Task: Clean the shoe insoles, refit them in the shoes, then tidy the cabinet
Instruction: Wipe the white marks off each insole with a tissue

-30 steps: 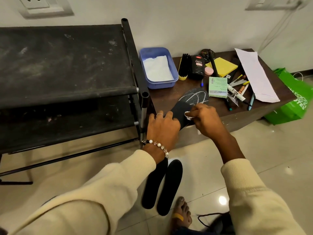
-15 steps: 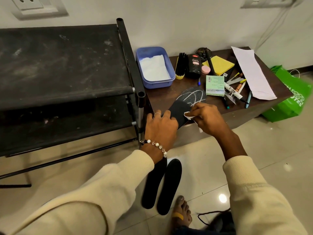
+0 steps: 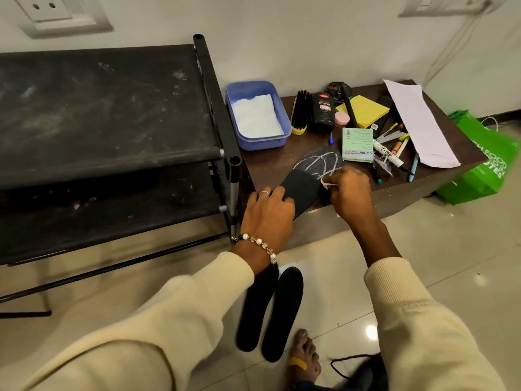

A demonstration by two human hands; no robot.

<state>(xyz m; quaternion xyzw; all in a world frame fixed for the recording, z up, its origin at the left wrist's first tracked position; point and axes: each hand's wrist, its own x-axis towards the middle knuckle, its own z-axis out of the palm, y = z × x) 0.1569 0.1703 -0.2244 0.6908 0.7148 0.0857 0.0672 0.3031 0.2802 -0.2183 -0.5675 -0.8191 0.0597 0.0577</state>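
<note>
Clearly "Cherry" on black bottle

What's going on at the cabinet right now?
A person is wiping a dark insole with white chalky scribbles that lies on the brown wooden cabinet top. The left hand presses its heel end flat, while the right hand pinches a small white wipe against it. The toe end is still marked. Two more black insoles lie on the tiled floor below.
</note>
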